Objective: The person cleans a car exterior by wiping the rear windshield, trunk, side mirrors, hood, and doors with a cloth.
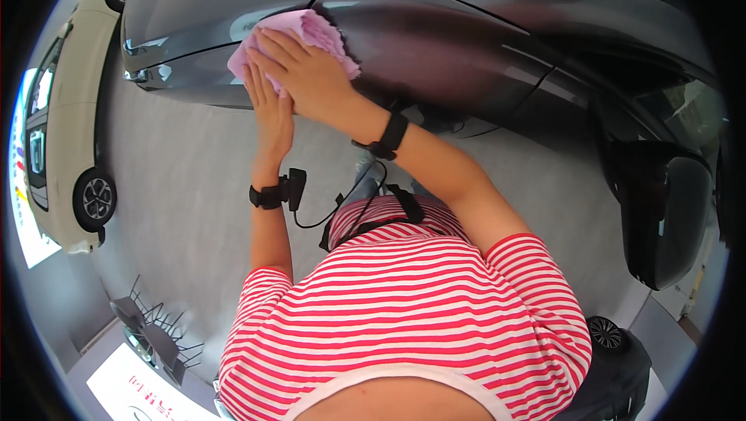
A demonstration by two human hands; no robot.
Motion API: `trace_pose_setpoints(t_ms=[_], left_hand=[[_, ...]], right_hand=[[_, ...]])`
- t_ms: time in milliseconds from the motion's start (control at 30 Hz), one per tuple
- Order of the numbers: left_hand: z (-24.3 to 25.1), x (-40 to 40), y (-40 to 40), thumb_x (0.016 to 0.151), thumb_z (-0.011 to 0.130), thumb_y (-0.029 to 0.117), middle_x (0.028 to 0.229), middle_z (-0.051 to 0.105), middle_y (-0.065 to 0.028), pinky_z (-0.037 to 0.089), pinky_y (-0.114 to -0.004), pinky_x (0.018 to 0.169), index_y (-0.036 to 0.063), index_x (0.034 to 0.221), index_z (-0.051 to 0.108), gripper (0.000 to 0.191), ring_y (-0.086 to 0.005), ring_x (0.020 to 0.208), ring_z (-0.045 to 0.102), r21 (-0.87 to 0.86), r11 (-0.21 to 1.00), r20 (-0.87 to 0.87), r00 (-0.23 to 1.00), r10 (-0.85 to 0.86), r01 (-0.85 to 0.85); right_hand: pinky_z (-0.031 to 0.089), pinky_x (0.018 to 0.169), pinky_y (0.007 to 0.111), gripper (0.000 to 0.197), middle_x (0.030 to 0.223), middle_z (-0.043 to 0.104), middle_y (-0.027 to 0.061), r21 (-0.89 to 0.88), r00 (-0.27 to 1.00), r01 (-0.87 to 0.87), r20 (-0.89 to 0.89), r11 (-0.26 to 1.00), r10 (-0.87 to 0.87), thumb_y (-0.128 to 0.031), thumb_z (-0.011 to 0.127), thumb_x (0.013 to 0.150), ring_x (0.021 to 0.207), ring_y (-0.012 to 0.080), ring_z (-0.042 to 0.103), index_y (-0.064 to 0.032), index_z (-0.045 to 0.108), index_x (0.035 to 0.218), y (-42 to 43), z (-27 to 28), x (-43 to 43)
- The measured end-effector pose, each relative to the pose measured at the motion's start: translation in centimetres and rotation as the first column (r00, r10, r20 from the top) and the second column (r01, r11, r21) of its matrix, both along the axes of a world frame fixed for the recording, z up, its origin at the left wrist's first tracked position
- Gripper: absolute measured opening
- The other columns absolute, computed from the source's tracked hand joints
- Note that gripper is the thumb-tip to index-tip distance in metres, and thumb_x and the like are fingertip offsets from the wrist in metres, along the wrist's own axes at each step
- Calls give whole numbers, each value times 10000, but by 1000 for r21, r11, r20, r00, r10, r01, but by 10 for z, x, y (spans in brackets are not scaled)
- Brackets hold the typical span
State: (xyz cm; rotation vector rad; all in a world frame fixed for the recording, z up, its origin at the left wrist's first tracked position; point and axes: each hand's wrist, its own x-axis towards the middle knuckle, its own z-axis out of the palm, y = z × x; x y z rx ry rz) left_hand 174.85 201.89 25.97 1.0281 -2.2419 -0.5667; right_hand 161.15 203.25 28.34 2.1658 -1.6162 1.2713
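Note:
A folded pink cloth [323, 36] lies against the dark grey car's front fender [431, 54], beside the seam of the hood. My right hand [315, 74] is spread flat over the cloth and holds it to the paint. Lower and to the left, my left hand [268, 100] rests its straight fingers on the cloth's near edge, close beside the right hand. The cloth hides the panel beneath it. Each wrist wears a black strap, and a small black device [296, 188] with a cable sits on the left one.
The dark car's side mirror [664, 211] juts out at the right. A beige car [76, 95] stands at the far left. Behind me are several dark chairs [154, 336], a lit sign [148, 389] bearing writing, and another dark car [618, 368]. Grey floor [180, 188] lies below.

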Motion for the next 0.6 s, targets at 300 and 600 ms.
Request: trace_pose_setpoints(t_ms=[300,600], left_hand=[[-10,-49,49,937,384,395,1567,40,-175,-52,-490,1140,21,1494,120,721,-375,1439,-54,37,976,19,977,-214,213],[31,-152,110,837,490,271,1463,383,-100,217,-448,1110,57,1370,437,577,-289,1353,334,-173,827,110,845,-523,534]], right_hand=[[315,1060,435,649,1383,459,135,123,996,89,4,988,-91,-239,641,705,1264,275,431,-89,495,1319,81,-5,-60],[210,1071,556,743,1490,259,227,309,885,465,-174,830,-431,-349,638,810,1354,414,270,-106,324,1438,215,-36,-146]])
